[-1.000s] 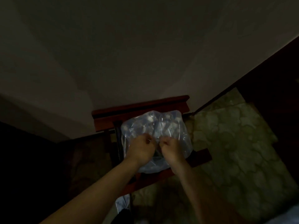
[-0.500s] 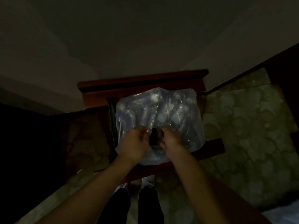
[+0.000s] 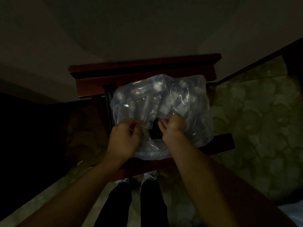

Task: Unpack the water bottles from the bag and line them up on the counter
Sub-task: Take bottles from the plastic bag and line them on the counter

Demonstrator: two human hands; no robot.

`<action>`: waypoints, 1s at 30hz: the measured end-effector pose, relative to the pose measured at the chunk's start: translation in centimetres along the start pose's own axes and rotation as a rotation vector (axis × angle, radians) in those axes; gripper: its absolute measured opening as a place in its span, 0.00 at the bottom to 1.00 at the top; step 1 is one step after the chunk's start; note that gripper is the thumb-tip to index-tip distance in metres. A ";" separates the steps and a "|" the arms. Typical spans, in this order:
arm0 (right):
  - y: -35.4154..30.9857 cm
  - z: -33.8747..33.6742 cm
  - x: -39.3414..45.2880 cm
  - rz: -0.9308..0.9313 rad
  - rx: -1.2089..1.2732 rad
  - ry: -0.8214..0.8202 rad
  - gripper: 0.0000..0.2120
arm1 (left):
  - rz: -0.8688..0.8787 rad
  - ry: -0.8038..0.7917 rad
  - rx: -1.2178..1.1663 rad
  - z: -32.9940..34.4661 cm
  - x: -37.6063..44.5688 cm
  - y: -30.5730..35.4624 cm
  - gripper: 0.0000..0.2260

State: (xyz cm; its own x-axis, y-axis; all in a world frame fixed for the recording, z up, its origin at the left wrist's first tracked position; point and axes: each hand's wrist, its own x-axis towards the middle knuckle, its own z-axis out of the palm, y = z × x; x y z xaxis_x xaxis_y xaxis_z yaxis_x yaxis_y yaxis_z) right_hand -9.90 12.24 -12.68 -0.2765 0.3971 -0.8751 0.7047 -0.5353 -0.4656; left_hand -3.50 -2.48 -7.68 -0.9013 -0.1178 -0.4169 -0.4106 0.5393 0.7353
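The clear, crinkled plastic bag (image 3: 161, 110) packed with clear plastic water bottles (image 3: 152, 102) sits on a dark red wooden bench (image 3: 144, 74). It looks heavy and lumpy, the film thin, slippery and easy to tear; the edges of the dark opening are the best hold. Both forearms reach forward and down. The left hand (image 3: 125, 138) and right hand (image 3: 173, 128) each pinch film beside that opening.

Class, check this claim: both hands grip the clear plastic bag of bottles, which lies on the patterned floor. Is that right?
Not quite. The head view shows the bag resting on a dark red wooden stand, above the floor. The rest holds: the left hand and right hand both grip its plastic.
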 end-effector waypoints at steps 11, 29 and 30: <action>0.0 -0.3 1.1 -0.070 -0.329 -0.001 0.15 | 0.058 -0.037 0.067 1.0 0.3 0.4 0.08; -2.0 -2.9 -5.5 0.141 -0.152 -0.336 0.18 | 0.029 -0.098 0.043 1.2 -0.2 2.4 0.10; -2.1 -3.5 -6.4 0.137 -0.171 -0.339 0.17 | 0.020 -0.109 0.046 1.1 -0.3 2.5 0.10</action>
State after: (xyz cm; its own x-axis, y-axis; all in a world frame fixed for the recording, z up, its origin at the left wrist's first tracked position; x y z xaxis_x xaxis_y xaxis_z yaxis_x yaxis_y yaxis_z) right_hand -7.31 13.41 -5.70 -0.3522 0.0475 -0.9347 0.8408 -0.4227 -0.3383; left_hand -4.14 -0.23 -6.31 -0.8878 -0.0162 -0.4599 -0.3835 0.5784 0.7199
